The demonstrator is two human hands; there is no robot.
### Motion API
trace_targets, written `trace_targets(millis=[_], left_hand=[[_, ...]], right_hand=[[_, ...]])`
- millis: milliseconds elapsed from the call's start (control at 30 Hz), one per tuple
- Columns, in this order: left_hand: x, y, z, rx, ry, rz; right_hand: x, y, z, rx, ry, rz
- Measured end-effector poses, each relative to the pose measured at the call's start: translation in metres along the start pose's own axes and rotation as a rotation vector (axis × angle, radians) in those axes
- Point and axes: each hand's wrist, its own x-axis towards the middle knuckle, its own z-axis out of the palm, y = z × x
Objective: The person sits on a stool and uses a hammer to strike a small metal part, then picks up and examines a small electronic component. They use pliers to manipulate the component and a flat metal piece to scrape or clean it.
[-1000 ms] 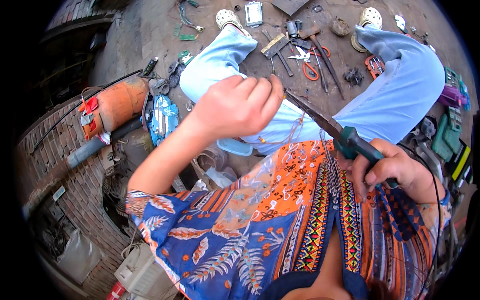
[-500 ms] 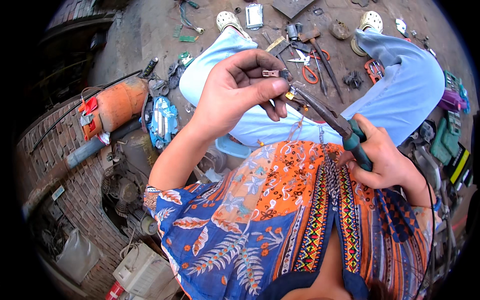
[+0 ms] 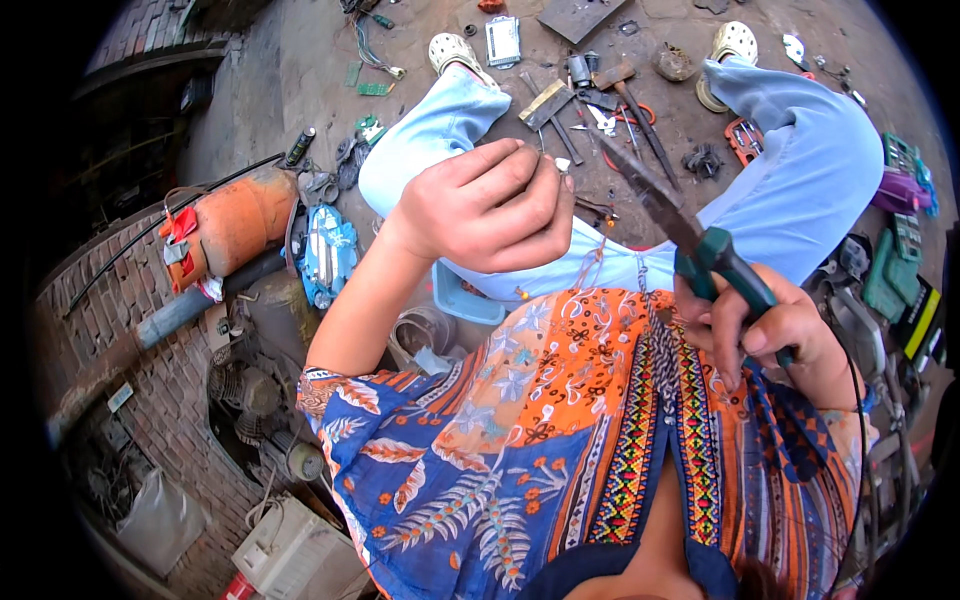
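- Left hand (image 3: 485, 205) raised over the lap, fingers curled in tight, fingertips pinching a small pale metal part (image 3: 563, 172) at the thumb side. Part is too small to identify.
- Right hand (image 3: 765, 335) wrapped closed around the green handles of a pair of long-nose pliers (image 3: 690, 235). Nose points up-left toward the left hand.
- Plier tip sits near the small part but apart from it, clear gap between them. Cannot tell if the nose is open or closed.
- Both hands held above the knees, person seated on the ground in light blue trousers (image 3: 800, 170) and an orange-and-blue patterned top (image 3: 560, 420).
- Ground between the feet: scatter of hand tools, including a hammer (image 3: 625, 95), orange-handled cutters (image 3: 745, 140), flat metal scraps, a grey metal plate (image 3: 580, 15).
- 2 pale perforated clogs (image 3: 735, 45) on the feet, toes pointing away.
- Person's left: orange cylinder (image 3: 235, 225) lying on its side, with a blue-and-white device (image 3: 328, 255) just beside it.
- Person's right: green and purple casings (image 3: 895, 260) piled at the frame edge.
- Small blue tray (image 3: 460, 300) under the left forearm, against the thigh.
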Motion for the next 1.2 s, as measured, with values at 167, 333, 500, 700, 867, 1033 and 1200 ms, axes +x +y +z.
trace_targets(millis=[167,333,500,700,867,1033,1200], left_hand=[[-0.009,0.032,0.003,-0.582,0.171,-0.890],[0.015,0.042,-0.004,-1.719,0.465,-1.508],[0.013,0.048,-0.013,-1.618,0.342,-1.473],[0.013,0.049,-0.012,-1.466,0.312,-1.368],[0.016,0.048,-0.022,-1.416,0.123,-1.429],[0.014,0.045,-0.028,-1.415,0.048,-1.459],[0.014,0.048,-0.026,-1.353,-0.061,-1.552]], right_hand=[[0.000,0.010,-0.006,-0.092,-0.036,-0.146],[0.006,0.018,-0.009,-0.285,-0.162,-0.186],[0.011,0.019,-0.007,-0.311,-0.268,-0.210],[0.011,0.016,-0.013,-0.368,-0.353,-0.207],[0.007,0.020,-0.014,-0.585,-0.292,-0.257],[0.002,0.003,-0.004,-0.916,-0.156,-0.224],[-0.004,-0.005,0.001,-1.298,-0.025,-0.089]])
